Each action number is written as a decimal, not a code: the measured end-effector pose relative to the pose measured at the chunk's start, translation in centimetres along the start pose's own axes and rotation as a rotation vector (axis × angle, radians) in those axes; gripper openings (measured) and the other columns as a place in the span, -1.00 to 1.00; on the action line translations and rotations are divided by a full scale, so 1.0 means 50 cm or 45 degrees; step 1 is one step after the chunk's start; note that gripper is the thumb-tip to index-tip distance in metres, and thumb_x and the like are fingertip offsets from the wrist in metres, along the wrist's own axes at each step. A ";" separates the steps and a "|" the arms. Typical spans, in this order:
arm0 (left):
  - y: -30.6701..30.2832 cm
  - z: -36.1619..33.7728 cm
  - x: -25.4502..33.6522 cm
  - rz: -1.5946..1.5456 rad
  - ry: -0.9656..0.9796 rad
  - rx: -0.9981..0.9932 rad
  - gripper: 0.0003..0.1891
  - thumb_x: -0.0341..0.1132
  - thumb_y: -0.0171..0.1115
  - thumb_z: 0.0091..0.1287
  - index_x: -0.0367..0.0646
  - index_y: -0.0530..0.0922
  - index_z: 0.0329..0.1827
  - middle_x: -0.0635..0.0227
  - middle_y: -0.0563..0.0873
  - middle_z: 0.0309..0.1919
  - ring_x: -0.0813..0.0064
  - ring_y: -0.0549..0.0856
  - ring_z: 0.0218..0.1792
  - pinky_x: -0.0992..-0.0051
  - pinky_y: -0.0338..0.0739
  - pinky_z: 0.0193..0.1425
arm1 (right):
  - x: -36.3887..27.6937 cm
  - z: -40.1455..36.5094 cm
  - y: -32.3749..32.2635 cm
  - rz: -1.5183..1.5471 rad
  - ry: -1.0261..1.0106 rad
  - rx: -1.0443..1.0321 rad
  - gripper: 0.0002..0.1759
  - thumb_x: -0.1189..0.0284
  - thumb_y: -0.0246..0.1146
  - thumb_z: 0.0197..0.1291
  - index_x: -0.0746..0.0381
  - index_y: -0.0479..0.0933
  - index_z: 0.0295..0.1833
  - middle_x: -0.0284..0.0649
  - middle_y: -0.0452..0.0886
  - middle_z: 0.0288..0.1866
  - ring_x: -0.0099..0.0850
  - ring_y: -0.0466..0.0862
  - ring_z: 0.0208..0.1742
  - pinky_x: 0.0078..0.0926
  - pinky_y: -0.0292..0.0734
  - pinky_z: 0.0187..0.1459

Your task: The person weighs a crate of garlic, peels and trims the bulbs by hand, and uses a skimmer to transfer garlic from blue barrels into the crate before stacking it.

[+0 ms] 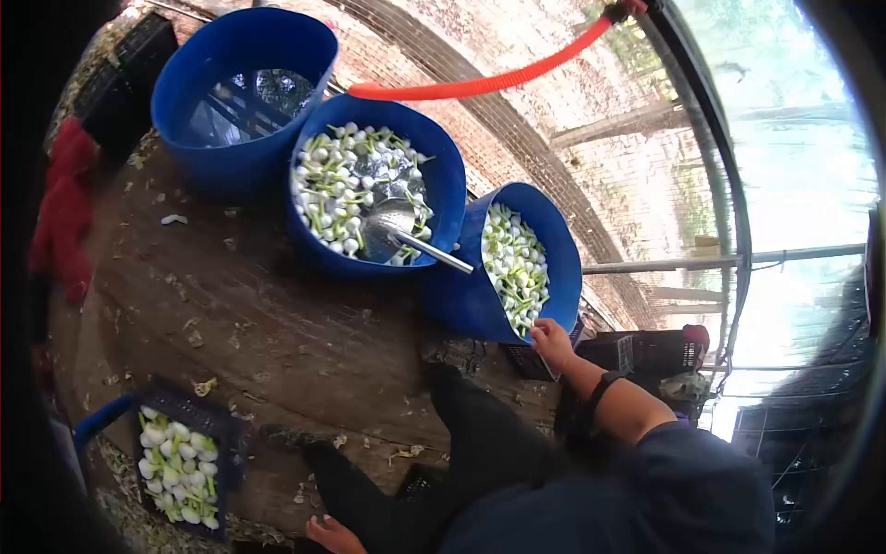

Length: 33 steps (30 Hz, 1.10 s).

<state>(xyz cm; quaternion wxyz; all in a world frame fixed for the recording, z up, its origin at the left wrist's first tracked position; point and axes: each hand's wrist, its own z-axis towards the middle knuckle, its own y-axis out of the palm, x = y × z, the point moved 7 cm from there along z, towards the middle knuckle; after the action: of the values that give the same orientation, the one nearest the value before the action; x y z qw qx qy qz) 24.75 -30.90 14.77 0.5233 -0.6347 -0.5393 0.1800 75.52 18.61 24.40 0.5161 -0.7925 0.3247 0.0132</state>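
My right hand (553, 345) is at the near edge of the right-hand blue tub (570, 263), its fingers curled over the rim. Inside that tub is a heap of white onion bulbs (517, 268) with short green stems. Low in the view, my left hand (334, 535) hangs beside my leg, fingers apart and holding nothing. The middle blue tub (450, 175) contains water and floating bulbs. A metal strainer ladle (392, 217) rests in it, its handle (441, 256) sticking out over the rim toward the right-hand tub.
Another blue tub (171, 102) holds water at the back left. An orange hose (498, 85) runs to the middle tub. A black crate (226, 434) of bulbs stands front left. Dark crates (637, 351) sit at right. Peelings litter the brown floor (231, 314); red cloth (66, 208) is at left.
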 end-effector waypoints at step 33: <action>0.315 -0.113 0.331 0.408 0.145 -0.295 -0.56 -0.09 0.06 0.50 -0.37 0.62 0.01 -0.16 0.59 0.09 -0.13 0.56 0.10 0.04 0.43 0.25 | 0.265 0.622 0.164 0.374 0.263 -1.076 -0.23 0.56 0.46 0.02 0.16 0.29 0.36 -0.26 0.57 -0.13 -0.48 0.59 -0.22 -0.45 0.54 -0.32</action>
<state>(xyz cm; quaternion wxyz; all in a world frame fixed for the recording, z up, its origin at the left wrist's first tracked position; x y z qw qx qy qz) 42.90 -17.09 9.02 0.4413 -0.7775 -0.4180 0.1616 91.42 35.55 -1.47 0.1052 -0.8762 0.4495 0.1385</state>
